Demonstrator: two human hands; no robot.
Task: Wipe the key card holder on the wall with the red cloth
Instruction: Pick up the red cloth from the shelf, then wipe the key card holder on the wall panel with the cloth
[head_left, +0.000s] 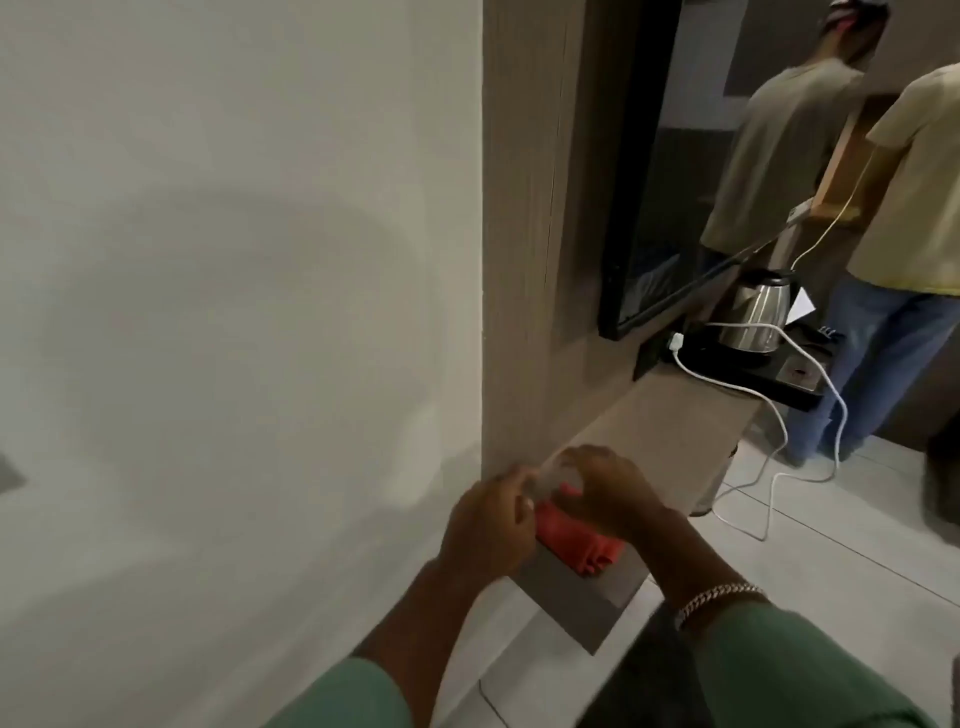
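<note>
Where both hands meet, red cloth (576, 545) bunched between left hand (488, 525), right hand (613, 499), both gripping it.

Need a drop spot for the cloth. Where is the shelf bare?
Bare: the shelf stretch between the hands and the black tray. Crowded: the far end, with kettle, tray and white cable; the near end, under both hands and the red cloth.

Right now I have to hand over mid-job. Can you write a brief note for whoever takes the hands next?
Left hand and right hand: both on the red cloth, bunched over the near end of the wooden shelf.
Something pale and blurred sits between the fingers; cannot tell what.
Key card holder: not clearly in view.
Done: cloth in hand.
Left: find the holder on the wall and wipe it.
</note>
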